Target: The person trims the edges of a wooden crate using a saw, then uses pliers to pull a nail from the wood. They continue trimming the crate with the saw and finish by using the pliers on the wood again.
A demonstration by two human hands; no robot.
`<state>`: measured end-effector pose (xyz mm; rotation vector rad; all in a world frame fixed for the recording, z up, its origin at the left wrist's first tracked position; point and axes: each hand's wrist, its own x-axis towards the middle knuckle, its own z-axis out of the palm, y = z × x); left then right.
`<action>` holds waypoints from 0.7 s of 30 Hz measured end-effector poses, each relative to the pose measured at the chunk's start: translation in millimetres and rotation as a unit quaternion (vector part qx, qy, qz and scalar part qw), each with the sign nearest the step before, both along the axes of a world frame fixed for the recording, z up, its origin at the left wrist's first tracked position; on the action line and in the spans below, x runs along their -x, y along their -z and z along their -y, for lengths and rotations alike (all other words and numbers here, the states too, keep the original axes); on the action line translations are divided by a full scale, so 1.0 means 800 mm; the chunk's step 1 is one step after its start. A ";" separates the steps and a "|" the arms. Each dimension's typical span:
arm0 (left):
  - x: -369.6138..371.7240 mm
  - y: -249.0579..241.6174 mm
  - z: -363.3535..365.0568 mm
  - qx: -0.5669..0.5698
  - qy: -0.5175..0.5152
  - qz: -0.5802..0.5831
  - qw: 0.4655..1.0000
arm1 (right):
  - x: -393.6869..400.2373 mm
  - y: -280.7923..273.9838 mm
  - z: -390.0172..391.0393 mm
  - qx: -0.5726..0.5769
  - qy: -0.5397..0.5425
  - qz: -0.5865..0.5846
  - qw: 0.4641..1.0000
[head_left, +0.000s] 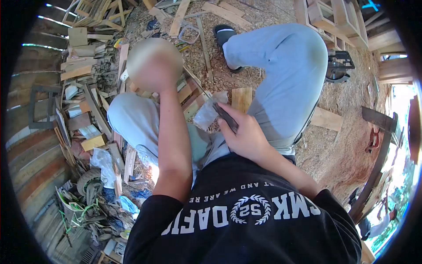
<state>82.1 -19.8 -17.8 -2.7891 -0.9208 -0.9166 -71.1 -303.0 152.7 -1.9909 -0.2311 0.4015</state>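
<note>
At frame centre, the right hand (246, 134) gripped a flat dark narrow tool (225, 116) beside a small clear plastic bag (205, 116). The left hand (154, 66), upper left, was blurred; its grip could not be told.

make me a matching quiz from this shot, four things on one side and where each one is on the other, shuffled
Things:
1. right hand
2. left hand
3. black sandal
4. clear plastic bag

Places:
a. on the foot out on the sawdust, top of the view
b. raised over the left knee, blurred
c. between the knees, at the tip of the dark flat thing
d. by the right thigh, gripping a dark flat thing

Pairs: 1-d, 2-b, 3-a, 4-c
</note>
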 end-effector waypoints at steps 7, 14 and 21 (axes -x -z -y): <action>-0.003 -0.007 0.003 0.023 -0.007 -0.009 1.000 | -0.008 -0.033 -0.006 0.047 -0.027 -0.097 0.994; 0.001 -0.011 0.008 0.028 -0.004 -0.003 1.000 | -0.017 0.028 -0.008 -0.017 -0.020 -0.031 0.999; 0.003 -0.017 0.011 0.050 0.004 0.022 0.998 | -0.018 0.027 -0.014 -0.005 -0.022 -0.030 0.999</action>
